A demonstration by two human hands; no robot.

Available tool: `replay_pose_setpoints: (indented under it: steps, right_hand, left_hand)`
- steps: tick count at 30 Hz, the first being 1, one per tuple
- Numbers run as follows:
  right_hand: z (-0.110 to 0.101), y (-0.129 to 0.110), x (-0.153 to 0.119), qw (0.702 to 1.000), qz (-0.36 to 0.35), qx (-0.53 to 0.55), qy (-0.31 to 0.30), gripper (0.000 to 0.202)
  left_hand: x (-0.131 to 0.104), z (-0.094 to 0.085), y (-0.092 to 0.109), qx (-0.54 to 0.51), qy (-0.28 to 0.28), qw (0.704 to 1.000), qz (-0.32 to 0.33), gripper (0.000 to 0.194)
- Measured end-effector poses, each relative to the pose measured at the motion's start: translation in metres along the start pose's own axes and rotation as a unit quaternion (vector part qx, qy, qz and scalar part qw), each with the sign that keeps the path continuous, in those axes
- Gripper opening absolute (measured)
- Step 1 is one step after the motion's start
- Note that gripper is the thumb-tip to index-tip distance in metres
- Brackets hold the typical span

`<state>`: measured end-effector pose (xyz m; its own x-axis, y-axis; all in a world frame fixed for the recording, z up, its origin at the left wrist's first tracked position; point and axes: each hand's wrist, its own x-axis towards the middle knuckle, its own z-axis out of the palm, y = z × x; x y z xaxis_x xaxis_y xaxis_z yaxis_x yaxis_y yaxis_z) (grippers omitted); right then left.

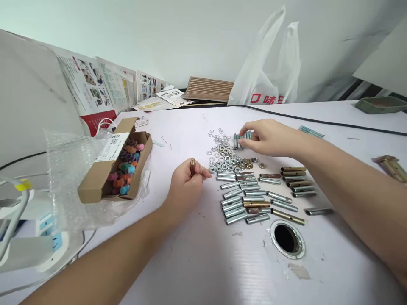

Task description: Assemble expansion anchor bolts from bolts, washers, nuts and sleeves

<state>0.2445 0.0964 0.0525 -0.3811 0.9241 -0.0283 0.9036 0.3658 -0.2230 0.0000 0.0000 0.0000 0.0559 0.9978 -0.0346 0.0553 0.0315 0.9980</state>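
Observation:
My left hand is closed around a small brass-coloured cylindrical piece, whose top end sticks up between the fingers. On the right, my right hand reaches over a row of short silver-grey metal rods lying side by side. Its thumb and index finger are bent and a little apart at the rods; no rod is seen lifted. Between the two hands lie many loose washers and nuts. Below them, silver metal sleeves are laid out in rough columns, with a copper-coloured sleeve among them.
An open cardboard box of colourful small pieces sits on bubble wrap at left. A round metal-rimmed hole opens in the white table. A black cable crosses the back, before a white plastic bag. A large bolt lies far right.

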Motion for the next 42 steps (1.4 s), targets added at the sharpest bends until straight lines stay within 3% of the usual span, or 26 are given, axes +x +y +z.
replay_pose_setpoints:
  steps: [4,13,21,28,32,38,42]
  right_hand:
    - [0.003,-0.012,0.012,0.999,-0.027,0.02,0.02,0.029]
    - [0.002,-0.028,0.047,0.998,-0.014,-0.029,-0.049,0.023]
    - [0.017,-0.018,0.059,0.993,0.04,-0.028,-0.11,0.014]
    - [0.017,-0.02,0.062,0.986,0.098,0.007,-0.138,0.025]
    - [0.02,-0.021,0.063,0.989,0.094,0.005,-0.113,0.021]
    - [0.016,-0.02,0.061,0.983,0.113,0.026,-0.142,0.024]
    - [0.01,-0.019,0.06,0.986,0.112,0.012,-0.126,0.028]
  left_hand:
    - [0.002,0.005,0.002,0.004,0.036,0.999,-0.019,0.014]
    - [0.008,-0.003,-0.001,0.054,0.066,0.995,-0.046,0.005]
    - [0.017,-0.006,-0.016,0.043,0.032,0.999,-0.006,0.013]
    - [0.009,-0.005,-0.012,0.129,-0.03,0.99,0.054,0.011]
    - [0.014,-0.009,-0.008,0.139,-0.031,0.989,0.045,0.008]
    - [0.024,-0.019,-0.006,0.183,-0.012,0.983,0.028,0.032]
    - [0.024,-0.017,-0.008,0.182,-0.033,0.982,0.029,0.033]
